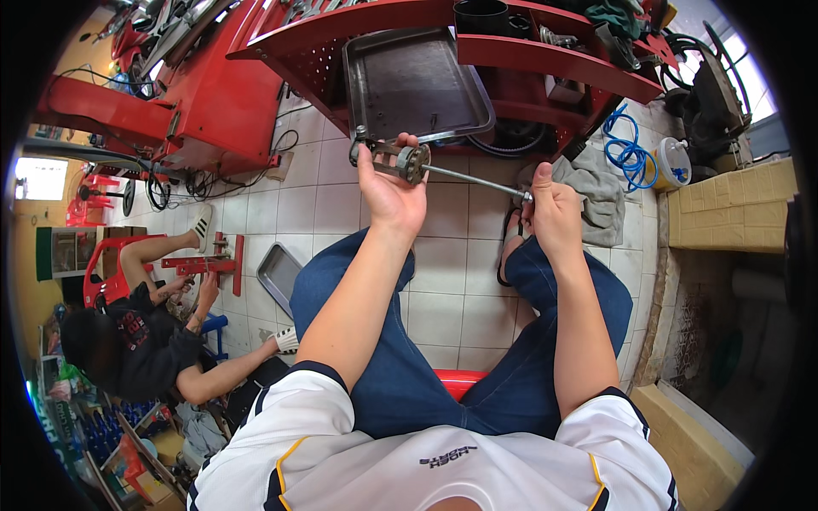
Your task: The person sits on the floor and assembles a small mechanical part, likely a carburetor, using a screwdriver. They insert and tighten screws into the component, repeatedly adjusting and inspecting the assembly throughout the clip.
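In front of me, my left hand (395,192) is closed around a dark metal part (411,163) with a round disc and a small frame; its exact kind I cannot make out. A long thin steel rod (477,180) runs from the disc to the right. My right hand (552,211) grips the rod's far end in a fist, thumb pointing up. Some of the metal part sits hidden behind my left fingers, and the right fist covers the rod's tip. Both hands are held above the tiled floor, out past my knees.
Beyond my hands stands a red tool cart (554,43) with a grey metal tray (417,81). A coiled blue hose (629,149), a white bucket (673,163) and a grey cloth (601,200) lie right. At left, a seated person (141,336) works at a red metal stand (226,264) beside another tray (279,274).
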A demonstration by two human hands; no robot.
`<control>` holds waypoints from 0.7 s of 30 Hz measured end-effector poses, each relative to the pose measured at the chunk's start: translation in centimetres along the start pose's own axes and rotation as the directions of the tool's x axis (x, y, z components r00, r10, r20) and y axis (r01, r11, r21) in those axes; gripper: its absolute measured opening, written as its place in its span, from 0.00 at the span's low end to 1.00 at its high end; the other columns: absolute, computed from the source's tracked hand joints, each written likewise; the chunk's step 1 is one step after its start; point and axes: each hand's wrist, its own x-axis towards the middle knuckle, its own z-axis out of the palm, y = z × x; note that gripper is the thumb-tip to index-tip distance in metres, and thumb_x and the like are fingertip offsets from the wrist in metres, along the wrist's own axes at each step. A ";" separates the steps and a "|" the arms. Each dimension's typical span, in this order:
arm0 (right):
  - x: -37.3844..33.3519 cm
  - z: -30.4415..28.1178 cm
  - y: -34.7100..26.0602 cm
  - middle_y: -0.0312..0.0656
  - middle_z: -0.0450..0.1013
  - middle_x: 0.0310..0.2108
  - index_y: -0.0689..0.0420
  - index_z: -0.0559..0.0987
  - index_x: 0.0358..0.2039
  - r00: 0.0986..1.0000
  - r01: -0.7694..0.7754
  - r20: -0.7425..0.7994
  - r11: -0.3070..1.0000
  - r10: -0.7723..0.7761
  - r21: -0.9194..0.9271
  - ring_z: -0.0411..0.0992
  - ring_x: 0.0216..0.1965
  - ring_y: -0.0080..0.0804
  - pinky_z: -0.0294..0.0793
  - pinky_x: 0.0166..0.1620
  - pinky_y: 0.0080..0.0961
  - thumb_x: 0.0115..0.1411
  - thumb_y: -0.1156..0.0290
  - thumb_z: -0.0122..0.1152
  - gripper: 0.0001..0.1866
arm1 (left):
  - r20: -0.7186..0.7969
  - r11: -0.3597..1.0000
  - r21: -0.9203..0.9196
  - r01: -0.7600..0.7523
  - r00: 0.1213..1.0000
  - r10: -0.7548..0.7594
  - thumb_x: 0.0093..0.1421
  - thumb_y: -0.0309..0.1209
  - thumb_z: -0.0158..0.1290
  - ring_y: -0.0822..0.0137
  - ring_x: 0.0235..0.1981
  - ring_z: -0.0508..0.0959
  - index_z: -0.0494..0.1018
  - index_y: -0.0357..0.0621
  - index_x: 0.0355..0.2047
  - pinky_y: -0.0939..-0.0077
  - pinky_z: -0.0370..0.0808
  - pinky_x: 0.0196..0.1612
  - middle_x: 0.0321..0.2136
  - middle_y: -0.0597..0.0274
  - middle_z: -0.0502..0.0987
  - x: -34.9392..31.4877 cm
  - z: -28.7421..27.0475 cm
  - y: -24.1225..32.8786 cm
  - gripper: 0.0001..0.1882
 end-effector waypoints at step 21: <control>-4.0 7.3 -1.1 0.42 0.78 0.37 0.61 0.77 0.45 0.925 0.363 0.149 0.928 -0.349 -0.082 0.78 0.37 0.31 0.76 0.41 0.26 0.56 0.76 0.70 0.16 | 0.400 0.910 0.395 -0.125 0.915 -0.047 0.61 0.76 0.32 0.64 0.25 0.75 0.69 0.46 0.46 0.64 0.76 0.36 0.23 0.60 0.71 -1.6 0.8 -0.5 0.43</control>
